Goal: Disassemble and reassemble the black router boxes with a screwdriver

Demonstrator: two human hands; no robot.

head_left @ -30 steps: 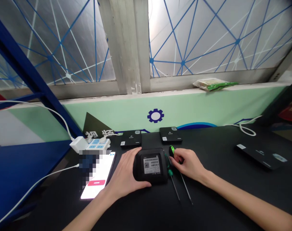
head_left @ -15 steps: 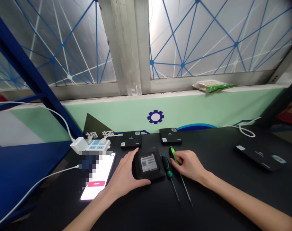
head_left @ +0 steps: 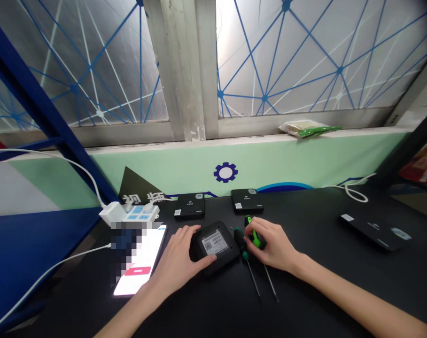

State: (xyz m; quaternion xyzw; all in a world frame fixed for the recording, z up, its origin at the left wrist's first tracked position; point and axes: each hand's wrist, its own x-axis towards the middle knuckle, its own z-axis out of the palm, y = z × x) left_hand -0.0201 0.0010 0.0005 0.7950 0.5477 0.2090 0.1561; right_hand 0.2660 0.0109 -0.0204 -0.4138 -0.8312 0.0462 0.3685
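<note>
My left hand is around the left side of a black set-top box, with the thumb over its white label and the fingers at its left edge. The box sits turned at an angle on the black table. To its right, my right hand has its fingers closed round the handle of a bright-green and black screwdriver, whose shaft points toward me. Between the box and that hand lies a second screwdriver with a dark-green handle, close to my right fingertips.
Two flat black boxes, one at the back left and one at the back centre, lie near the wall. Another black box is far right. A lit phone and a white power strip with cables are on the left.
The set-top box has turned slightly on the table, and my left thumb has moved from its front edge onto its top. My right fingers have shifted slightly along the bright-green screwdriver's handle.
</note>
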